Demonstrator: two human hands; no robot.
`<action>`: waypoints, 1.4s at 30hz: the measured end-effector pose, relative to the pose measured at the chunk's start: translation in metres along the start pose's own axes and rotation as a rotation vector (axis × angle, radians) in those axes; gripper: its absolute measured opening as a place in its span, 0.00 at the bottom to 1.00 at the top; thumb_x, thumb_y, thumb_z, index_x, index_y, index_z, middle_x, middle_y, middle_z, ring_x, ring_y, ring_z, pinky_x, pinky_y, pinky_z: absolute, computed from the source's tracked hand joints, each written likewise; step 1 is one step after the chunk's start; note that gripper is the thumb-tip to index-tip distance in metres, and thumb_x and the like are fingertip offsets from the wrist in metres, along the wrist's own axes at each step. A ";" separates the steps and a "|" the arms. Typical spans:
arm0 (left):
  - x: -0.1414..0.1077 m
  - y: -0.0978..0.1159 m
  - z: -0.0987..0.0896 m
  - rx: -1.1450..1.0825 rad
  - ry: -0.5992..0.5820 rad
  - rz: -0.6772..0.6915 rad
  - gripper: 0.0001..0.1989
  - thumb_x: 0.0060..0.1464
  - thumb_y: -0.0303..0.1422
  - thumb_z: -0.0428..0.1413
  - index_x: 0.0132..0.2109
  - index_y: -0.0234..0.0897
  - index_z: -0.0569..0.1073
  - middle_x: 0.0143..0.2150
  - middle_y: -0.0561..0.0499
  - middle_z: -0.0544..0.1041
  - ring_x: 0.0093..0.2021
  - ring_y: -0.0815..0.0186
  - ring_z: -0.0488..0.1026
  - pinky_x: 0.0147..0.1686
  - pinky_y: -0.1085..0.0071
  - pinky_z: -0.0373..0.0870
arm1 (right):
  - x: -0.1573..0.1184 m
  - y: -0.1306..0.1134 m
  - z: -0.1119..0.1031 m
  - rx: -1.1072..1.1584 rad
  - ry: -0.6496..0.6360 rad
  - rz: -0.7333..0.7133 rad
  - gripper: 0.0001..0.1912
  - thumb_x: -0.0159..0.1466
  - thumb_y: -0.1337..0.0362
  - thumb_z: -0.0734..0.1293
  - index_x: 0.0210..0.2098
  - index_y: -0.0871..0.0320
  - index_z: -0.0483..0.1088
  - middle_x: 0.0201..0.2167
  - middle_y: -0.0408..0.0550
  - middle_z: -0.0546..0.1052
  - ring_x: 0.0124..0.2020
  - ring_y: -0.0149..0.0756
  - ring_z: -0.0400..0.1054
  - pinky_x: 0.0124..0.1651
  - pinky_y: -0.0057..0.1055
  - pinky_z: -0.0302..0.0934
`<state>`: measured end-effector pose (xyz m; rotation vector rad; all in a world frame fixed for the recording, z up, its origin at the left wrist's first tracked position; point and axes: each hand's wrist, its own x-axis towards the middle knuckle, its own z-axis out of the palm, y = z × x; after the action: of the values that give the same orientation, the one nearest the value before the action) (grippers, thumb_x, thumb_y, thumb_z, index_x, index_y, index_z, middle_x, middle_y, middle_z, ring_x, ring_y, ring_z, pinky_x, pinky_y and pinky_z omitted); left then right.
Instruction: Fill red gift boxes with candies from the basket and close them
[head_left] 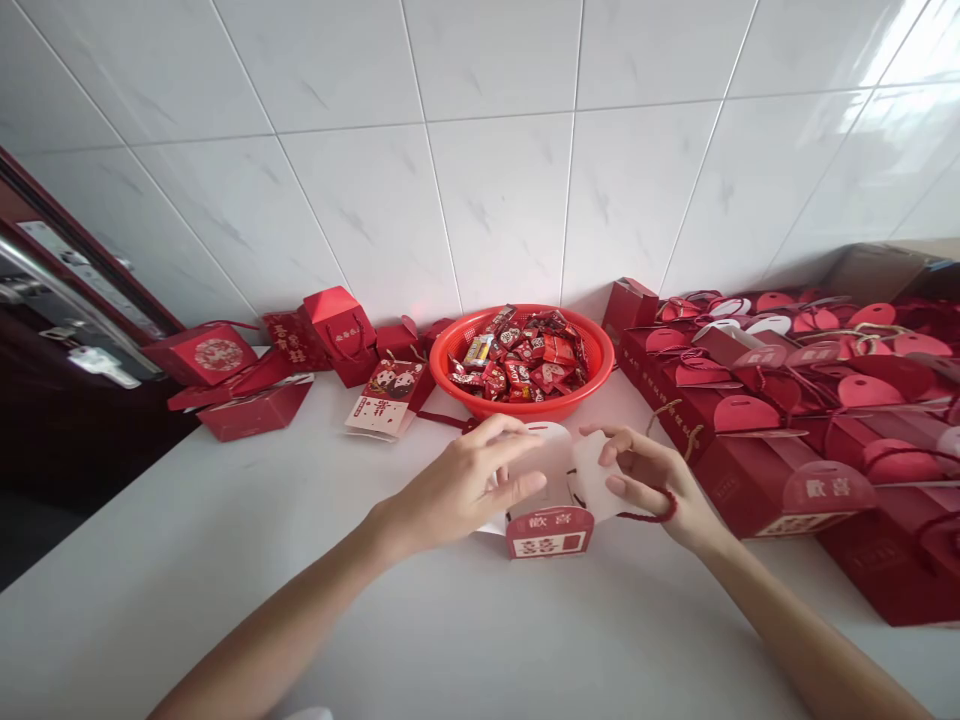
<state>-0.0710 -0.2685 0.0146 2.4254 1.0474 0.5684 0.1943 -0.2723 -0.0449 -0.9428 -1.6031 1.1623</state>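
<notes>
A small red gift box [550, 535] with white inner walls and Chinese characters on its front stands on the white table, its top unfolded. My left hand [469, 485] is at the box's left side, fingers apart, with nothing visible between them. At the right side, my right hand [637, 480] has its fingers curled by the raised white flap [598, 475]; whether they pinch it is hard to tell. A dark red cord [651, 517] loops over the fingers of my right hand. Behind the box is a red plastic basket [592, 395] full of red-wrapped candies [525, 360].
Many red boxes with cords [795, 400] crowd the right side of the table [315, 600]. Several red boxes [259, 405] and a printed card box [386, 395] stand at the back left. A tiled wall [502, 200] rises behind.
</notes>
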 end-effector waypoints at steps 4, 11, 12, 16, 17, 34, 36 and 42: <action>0.001 0.005 -0.001 0.127 -0.103 -0.032 0.43 0.53 0.60 0.58 0.70 0.48 0.62 0.70 0.42 0.60 0.58 0.50 0.72 0.53 0.59 0.74 | 0.002 0.009 0.000 0.207 -0.182 0.112 0.18 0.62 0.51 0.72 0.41 0.55 0.66 0.46 0.52 0.73 0.36 0.35 0.70 0.33 0.29 0.64; -0.009 0.003 0.000 0.211 -0.173 -0.081 0.50 0.47 0.65 0.59 0.69 0.42 0.63 0.74 0.39 0.53 0.70 0.39 0.53 0.61 0.49 0.65 | 0.008 0.018 -0.005 0.326 -0.374 0.184 0.21 0.58 0.53 0.74 0.44 0.55 0.67 0.43 0.48 0.74 0.37 0.34 0.70 0.37 0.28 0.64; -0.010 0.002 0.000 0.215 -0.183 -0.084 0.50 0.47 0.65 0.58 0.69 0.42 0.62 0.75 0.40 0.52 0.72 0.39 0.49 0.62 0.48 0.63 | 0.009 0.019 -0.006 0.347 -0.393 0.191 0.22 0.57 0.53 0.75 0.45 0.55 0.68 0.43 0.48 0.75 0.37 0.34 0.70 0.38 0.29 0.64; -0.010 0.001 0.000 0.207 -0.221 -0.085 0.50 0.47 0.65 0.58 0.71 0.45 0.59 0.76 0.40 0.50 0.74 0.39 0.45 0.66 0.44 0.57 | 0.011 0.022 -0.005 0.473 -0.400 0.224 0.26 0.54 0.46 0.74 0.44 0.56 0.70 0.41 0.50 0.76 0.38 0.40 0.72 0.40 0.33 0.65; -0.009 0.001 0.001 0.204 -0.217 -0.090 0.50 0.47 0.65 0.58 0.71 0.46 0.59 0.75 0.40 0.50 0.74 0.39 0.46 0.66 0.44 0.57 | 0.011 0.022 -0.004 0.491 -0.387 0.226 0.26 0.56 0.44 0.72 0.43 0.56 0.70 0.40 0.51 0.76 0.38 0.41 0.73 0.41 0.34 0.65; 0.000 0.008 0.011 0.194 0.001 -0.157 0.35 0.48 0.57 0.63 0.59 0.46 0.74 0.65 0.41 0.67 0.62 0.43 0.65 0.57 0.49 0.70 | 0.024 0.012 0.008 0.047 -0.051 0.075 0.18 0.62 0.46 0.70 0.40 0.54 0.75 0.41 0.49 0.77 0.43 0.42 0.71 0.44 0.35 0.67; -0.001 0.009 0.010 0.176 0.025 -0.127 0.28 0.53 0.54 0.62 0.57 0.47 0.76 0.65 0.43 0.68 0.62 0.46 0.67 0.57 0.51 0.71 | 0.030 0.004 0.005 -0.059 0.007 -0.027 0.18 0.63 0.45 0.68 0.38 0.54 0.78 0.43 0.50 0.78 0.46 0.43 0.71 0.48 0.36 0.66; 0.014 0.001 -0.019 0.109 0.208 -0.038 0.19 0.62 0.47 0.56 0.53 0.43 0.79 0.60 0.45 0.75 0.58 0.54 0.74 0.57 0.57 0.73 | 0.073 -0.018 -0.005 -0.097 0.226 -0.170 0.15 0.62 0.50 0.69 0.35 0.55 0.78 0.36 0.49 0.80 0.40 0.41 0.73 0.45 0.37 0.67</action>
<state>-0.0713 -0.2541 0.0338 2.4742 1.2349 0.7830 0.1764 -0.2083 -0.0105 -0.9443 -1.5334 0.8362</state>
